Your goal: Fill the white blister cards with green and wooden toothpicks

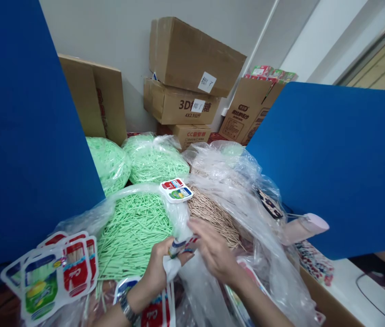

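Observation:
My left hand (161, 265), with a watch on the wrist, is closed around a small printed pouch (189, 244) that is bent and seen nearly edge-on. My right hand (214, 252) is beside it, fingers stretched out against the pouch's right side; its thumb is hidden. Just behind my hands, an open clear bag holds many thin green sticks (134, 227). To their right lie thin brown sticks (209, 211) in another clear bag (233, 181). One flat red, blue and green double pouch (177, 190) rests on the plastic between the two heaps.
Several printed pouches (52, 277) fan out at the left, and more pouches (154, 309) lie below my hands. Tied bags of green sticks (154, 161) sit behind. Cardboard boxes (192, 59) are stacked by the wall. Blue panels (335, 168) flank both sides. A pale pink cylinder (303, 227) leans right.

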`<action>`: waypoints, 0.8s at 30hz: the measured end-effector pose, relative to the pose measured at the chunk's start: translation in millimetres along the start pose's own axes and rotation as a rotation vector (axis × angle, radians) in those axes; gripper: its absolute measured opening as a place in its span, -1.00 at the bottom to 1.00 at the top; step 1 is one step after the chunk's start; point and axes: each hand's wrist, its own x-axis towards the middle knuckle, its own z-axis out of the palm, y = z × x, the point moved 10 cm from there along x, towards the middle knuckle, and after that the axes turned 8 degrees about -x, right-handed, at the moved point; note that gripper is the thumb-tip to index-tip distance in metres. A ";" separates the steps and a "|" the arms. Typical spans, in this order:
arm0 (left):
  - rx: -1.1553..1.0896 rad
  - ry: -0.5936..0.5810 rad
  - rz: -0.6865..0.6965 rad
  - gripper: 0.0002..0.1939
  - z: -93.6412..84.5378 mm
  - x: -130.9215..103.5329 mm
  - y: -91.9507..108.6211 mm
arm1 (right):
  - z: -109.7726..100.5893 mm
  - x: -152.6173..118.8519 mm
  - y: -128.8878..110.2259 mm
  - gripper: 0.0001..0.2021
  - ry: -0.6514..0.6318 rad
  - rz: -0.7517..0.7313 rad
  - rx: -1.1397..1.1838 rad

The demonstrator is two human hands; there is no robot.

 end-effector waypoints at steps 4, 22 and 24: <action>-0.131 -0.053 -0.138 -0.78 0.5 -1.5 -10.1 | 5.9 3.7 2.0 -0.54 -0.005 0.054 -0.024; 0.436 -0.050 -0.009 -0.70 -87.1 -1.2 45.8 | 73.4 84.1 -77.3 -0.60 -0.066 -0.377 -0.259; 0.505 -0.008 0.004 -0.66 -97.5 -3.3 47.0 | 77.9 82.7 -85.1 -0.67 -0.077 -0.421 -0.217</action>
